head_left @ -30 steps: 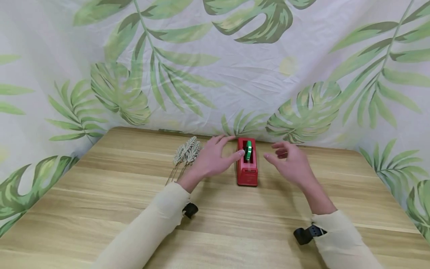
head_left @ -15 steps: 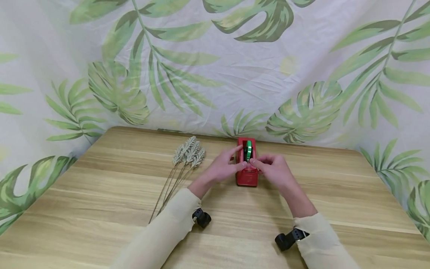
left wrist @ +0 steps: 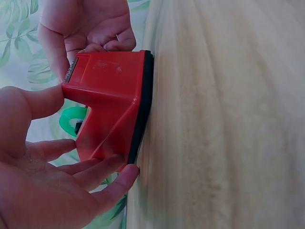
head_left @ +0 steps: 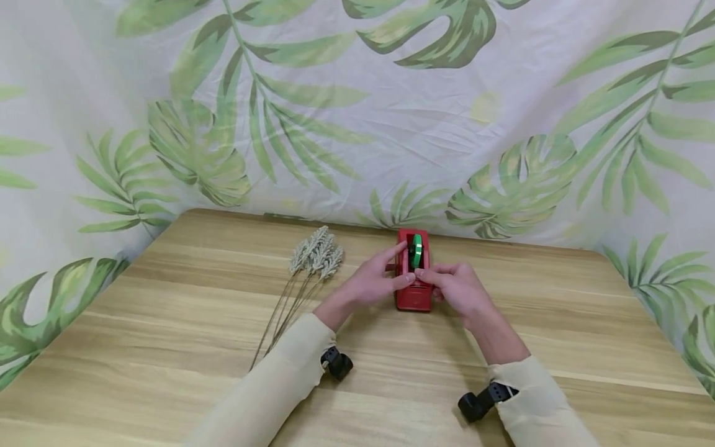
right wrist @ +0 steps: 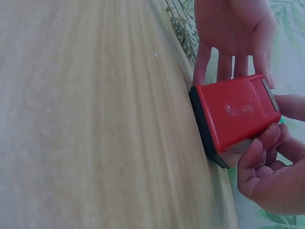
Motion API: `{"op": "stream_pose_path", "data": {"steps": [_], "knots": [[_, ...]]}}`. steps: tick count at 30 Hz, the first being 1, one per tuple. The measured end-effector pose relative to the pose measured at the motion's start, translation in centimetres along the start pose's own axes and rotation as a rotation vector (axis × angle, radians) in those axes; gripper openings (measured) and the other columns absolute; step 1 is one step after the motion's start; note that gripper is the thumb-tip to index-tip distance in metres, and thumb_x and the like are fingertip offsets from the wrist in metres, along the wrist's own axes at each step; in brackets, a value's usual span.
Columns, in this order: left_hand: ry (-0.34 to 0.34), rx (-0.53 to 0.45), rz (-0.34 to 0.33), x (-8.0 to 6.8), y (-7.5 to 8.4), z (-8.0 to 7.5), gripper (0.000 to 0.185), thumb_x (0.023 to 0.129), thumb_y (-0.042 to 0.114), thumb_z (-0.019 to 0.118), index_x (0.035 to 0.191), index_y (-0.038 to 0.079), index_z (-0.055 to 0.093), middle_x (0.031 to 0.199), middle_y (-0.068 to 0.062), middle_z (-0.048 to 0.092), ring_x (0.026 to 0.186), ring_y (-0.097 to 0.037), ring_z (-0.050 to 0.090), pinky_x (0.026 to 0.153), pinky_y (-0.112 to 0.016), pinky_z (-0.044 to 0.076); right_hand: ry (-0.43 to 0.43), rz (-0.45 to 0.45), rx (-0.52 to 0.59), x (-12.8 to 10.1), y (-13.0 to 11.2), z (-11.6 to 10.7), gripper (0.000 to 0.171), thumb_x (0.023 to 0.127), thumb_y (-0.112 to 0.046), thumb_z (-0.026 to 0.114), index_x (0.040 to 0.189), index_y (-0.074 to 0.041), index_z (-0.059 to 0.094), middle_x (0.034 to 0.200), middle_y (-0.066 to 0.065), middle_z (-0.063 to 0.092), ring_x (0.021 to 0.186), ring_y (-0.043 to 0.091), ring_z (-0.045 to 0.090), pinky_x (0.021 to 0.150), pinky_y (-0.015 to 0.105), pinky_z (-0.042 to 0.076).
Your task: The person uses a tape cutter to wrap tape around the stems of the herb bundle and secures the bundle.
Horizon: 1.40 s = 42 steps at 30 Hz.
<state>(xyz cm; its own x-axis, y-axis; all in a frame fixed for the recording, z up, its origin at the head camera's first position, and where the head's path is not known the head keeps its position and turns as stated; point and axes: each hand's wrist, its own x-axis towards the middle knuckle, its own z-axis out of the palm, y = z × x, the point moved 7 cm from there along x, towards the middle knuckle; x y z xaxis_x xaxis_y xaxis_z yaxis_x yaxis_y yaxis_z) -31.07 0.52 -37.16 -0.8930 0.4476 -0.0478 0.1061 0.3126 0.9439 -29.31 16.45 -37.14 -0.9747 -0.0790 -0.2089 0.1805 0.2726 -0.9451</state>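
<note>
A red tape dispenser [head_left: 414, 300] with a dark base stands near the table's back edge, its toothed cutter [right wrist: 270, 95] facing the person. Inside it sits a green-sided tape roll [head_left: 418, 251]. My left hand [head_left: 371, 282] holds the dispenser's left side: in the left wrist view its thumb touches the top front corner and its fingers spread along the side wall. My right hand [head_left: 460, 290] is at the right front, fingers curled, thumb and forefinger together at the cutter, pinching the tape's end; the clear strip itself is hardly visible.
Left of the dispenser lies a bunch of dried wheat-like stalks [head_left: 316, 256] on the wooden table [head_left: 184, 323]. Behind the table's back edge hangs a leaf-patterned cloth [head_left: 313, 136]. Black wrist cameras [head_left: 337, 364] sit at both sleeves.
Both hands have come in to the dispenser: the left slid down toward its front, the right moved left to the cutter. Over the last half second they have hardly moved.
</note>
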Motion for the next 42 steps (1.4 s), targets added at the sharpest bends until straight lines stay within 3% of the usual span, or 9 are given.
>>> {"op": "stream_pose_path", "data": {"steps": [5,11,16,20,25,31,42], "knots": [[-0.011,-0.026,0.0,0.1,0.2,0.3,0.076,0.106,0.017,0.064,0.17,0.014,0.023,0.174,-0.018,0.029,0.155,-0.042,0.04,0.127,-0.052,0.035,-0.007,0.008,0.041,-0.1,0.2,-0.1,0.029,0.102,-0.021,0.07,0.112,0.006,0.073,0.079,-0.009,0.067,0.071,0.01,0.053,0.067,0.025,0.049],[0.001,-0.013,-0.021,-0.1,0.0,0.1,0.075,0.107,0.02,0.064,0.17,0.02,0.025,0.175,-0.017,0.028,0.156,-0.04,0.04,0.128,-0.053,0.033,-0.033,0.016,0.087,-0.1,0.3,0.0,0.03,0.102,-0.02,0.07,0.115,0.007,0.074,0.079,-0.009,0.069,0.068,0.008,0.051,0.065,0.024,0.046],[0.001,-0.03,-0.027,-0.2,0.0,0.0,0.075,0.106,0.02,0.065,0.17,0.02,0.025,0.175,-0.017,0.028,0.155,-0.042,0.04,0.127,-0.053,0.035,-0.018,0.032,0.158,-0.1,0.3,-0.2,0.017,0.101,-0.018,0.07,0.097,-0.004,0.078,0.073,-0.009,0.065,0.065,0.008,0.05,0.063,0.023,0.046],[0.003,-0.046,-0.029,-0.3,0.0,0.0,0.075,0.106,0.019,0.065,0.17,0.02,0.025,0.175,-0.017,0.028,0.156,-0.041,0.04,0.126,-0.054,0.037,-0.014,0.021,0.158,-0.1,0.1,-0.3,0.017,0.1,-0.017,0.07,0.086,-0.011,0.077,0.071,-0.009,0.062,0.064,0.007,0.049,0.063,0.023,0.045],[-0.001,-0.061,-0.035,-0.3,-0.1,0.0,0.075,0.107,0.019,0.065,0.17,0.021,0.025,0.174,-0.018,0.028,0.155,-0.041,0.04,0.125,-0.054,0.038,-0.02,0.016,0.125,-0.3,-0.1,-0.3,0.016,0.101,-0.017,0.07,0.093,-0.005,0.076,0.073,-0.008,0.061,0.066,0.009,0.051,0.066,0.024,0.045],[-0.003,-0.068,-0.028,-0.2,0.0,0.0,0.075,0.106,0.018,0.065,0.17,0.019,0.025,0.173,-0.019,0.03,0.154,-0.042,0.043,0.123,-0.053,0.041,-0.026,0.003,0.091,-0.6,-0.2,-0.1,0.026,0.102,-0.017,0.069,0.111,0.006,0.074,0.078,-0.008,0.062,0.07,0.01,0.05,0.068,0.025,0.046],[0.002,-0.092,-0.028,-0.1,-0.2,0.1,0.075,0.106,0.015,0.065,0.17,0.018,0.026,0.172,-0.02,0.033,0.152,-0.041,0.046,0.121,-0.051,0.045,0.017,0.016,0.076,-1.1,0.0,-0.2,0.024,0.102,-0.017,0.069,0.112,0.004,0.076,0.082,-0.006,0.064,0.074,0.013,0.052,0.071,0.026,0.049]]}}
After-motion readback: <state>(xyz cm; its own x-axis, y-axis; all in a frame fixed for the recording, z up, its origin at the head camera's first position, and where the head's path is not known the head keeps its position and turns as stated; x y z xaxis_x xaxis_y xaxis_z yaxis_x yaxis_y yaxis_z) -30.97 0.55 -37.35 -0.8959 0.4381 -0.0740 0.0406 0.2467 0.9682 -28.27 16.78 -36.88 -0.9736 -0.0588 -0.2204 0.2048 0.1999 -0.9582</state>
